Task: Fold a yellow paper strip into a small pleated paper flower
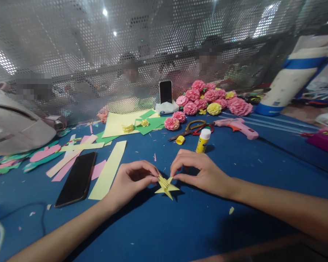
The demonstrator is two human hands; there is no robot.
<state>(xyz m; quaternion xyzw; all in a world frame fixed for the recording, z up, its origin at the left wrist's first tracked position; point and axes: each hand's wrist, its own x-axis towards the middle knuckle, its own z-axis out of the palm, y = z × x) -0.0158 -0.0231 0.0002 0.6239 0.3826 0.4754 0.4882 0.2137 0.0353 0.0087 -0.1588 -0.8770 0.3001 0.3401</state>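
Observation:
A small piece of yellow paper (pixel 166 186), pleated like a fan with pointed corners, lies on the blue table (pixel 180 225) between my hands. My left hand (pixel 131 182) pinches its left side with thumb and fingers closed. My right hand (pixel 199 171) pinches its top right edge, fingers curled. Both forearms reach in from the bottom corners.
A black phone (pixel 78 179) and yellow and pink paper strips (pixel 109 169) lie left. A glue stick (pixel 203 140), its yellow cap (pixel 180 140), scissors (pixel 190 130) and a pink glue gun (pixel 236 126) sit behind. Paper flowers (pixel 207 98) and a standing phone (pixel 165 91) line the perforated screen; people sit beyond.

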